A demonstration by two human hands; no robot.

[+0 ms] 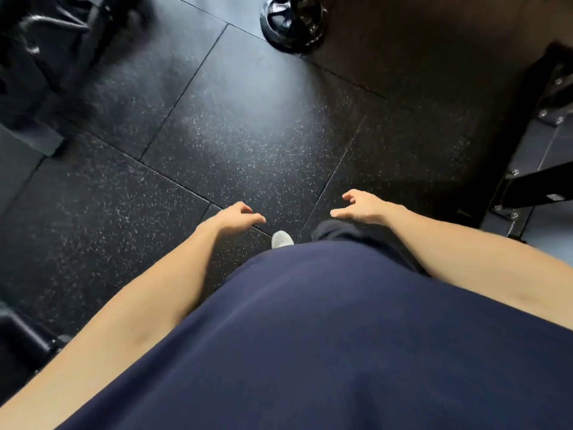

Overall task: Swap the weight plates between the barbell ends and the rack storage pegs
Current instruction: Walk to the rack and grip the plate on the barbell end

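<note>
A: We log the left hand (235,217) and right hand (361,207) both empty, fingers loosely curled, hanging over the floor (248,135).

B: Floor?

A: Black rubber tiles, white-flecked, seams visible. A pale shoe tip (282,238) shows below the navy shirt (341,336).

B: The plate?

A: One glossy black round weight plate (293,21) at top, well apart from both hands, its upper edge cut off. The black bolted frame (539,181) at right is partly cropped; the upper-left shapes are too blurred to make out.
</note>
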